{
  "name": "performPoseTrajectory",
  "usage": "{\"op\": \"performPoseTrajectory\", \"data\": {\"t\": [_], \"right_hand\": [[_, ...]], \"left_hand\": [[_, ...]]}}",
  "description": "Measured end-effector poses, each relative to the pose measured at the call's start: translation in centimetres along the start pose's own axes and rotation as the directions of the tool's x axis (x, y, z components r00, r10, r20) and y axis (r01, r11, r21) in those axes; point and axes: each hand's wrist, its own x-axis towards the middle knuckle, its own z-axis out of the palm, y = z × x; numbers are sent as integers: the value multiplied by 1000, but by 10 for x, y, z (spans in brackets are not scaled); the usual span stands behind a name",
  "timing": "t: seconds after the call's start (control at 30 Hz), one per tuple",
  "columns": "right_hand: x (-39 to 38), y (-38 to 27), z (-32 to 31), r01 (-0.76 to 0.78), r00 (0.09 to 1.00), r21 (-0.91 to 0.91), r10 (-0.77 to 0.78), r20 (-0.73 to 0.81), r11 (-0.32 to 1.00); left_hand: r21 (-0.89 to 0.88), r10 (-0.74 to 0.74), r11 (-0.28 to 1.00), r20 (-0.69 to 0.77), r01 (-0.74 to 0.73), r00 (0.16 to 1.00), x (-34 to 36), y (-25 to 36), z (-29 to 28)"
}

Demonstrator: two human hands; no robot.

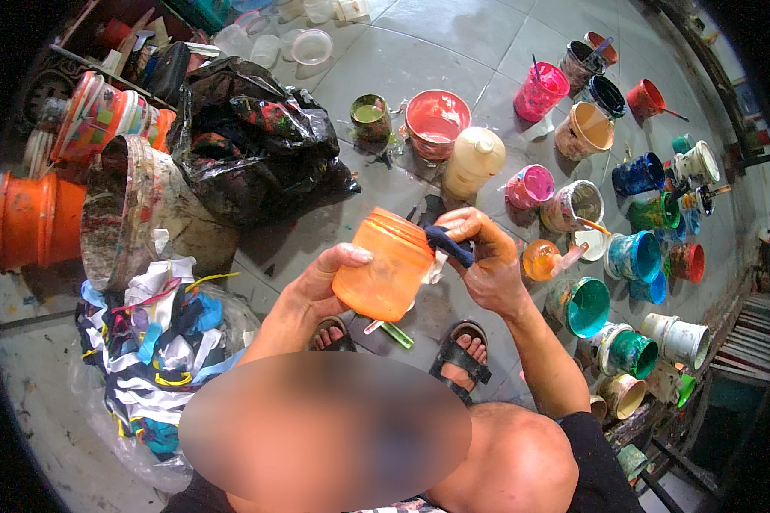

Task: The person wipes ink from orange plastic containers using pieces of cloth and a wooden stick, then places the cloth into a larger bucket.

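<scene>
An orange translucent plastic jar (383, 272) is tilted in front of me, its threaded mouth turned toward the upper right. My left hand (329, 278) grips it from the left side, thumb along its wall. In my right hand (492, 265) is a dark blue cloth (452, 245), pinched between the fingers and pressed at the jar's mouth. Whether the cloth reaches inside cannot be made out. Below the jar, a green stick-like tool (397, 335) lies near my sandalled feet.
A cream plastic bottle (474, 162), a red paint tub (437, 124) and a small olive-green pot (370, 118) stand ahead. Many paint containers, including a teal tub (589, 308), crowd the right. At left are a black plastic bag (257, 145), a stained bucket (137, 214) and fabric scraps (158, 350).
</scene>
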Motion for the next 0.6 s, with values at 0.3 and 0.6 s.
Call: {"op": "performPoseTrajectory", "data": {"t": [0.3, 0.6], "right_hand": [[-5, -1, 14, 96, 988, 105, -82, -133, 990], [15, -31, 34, 113, 926, -722, -335, -172, 683]], "left_hand": [[-404, -27, 906, 248, 129, 968, 13, -6, -13], [351, 468, 879, -502, -323, 727, 32, -24, 34]]}}
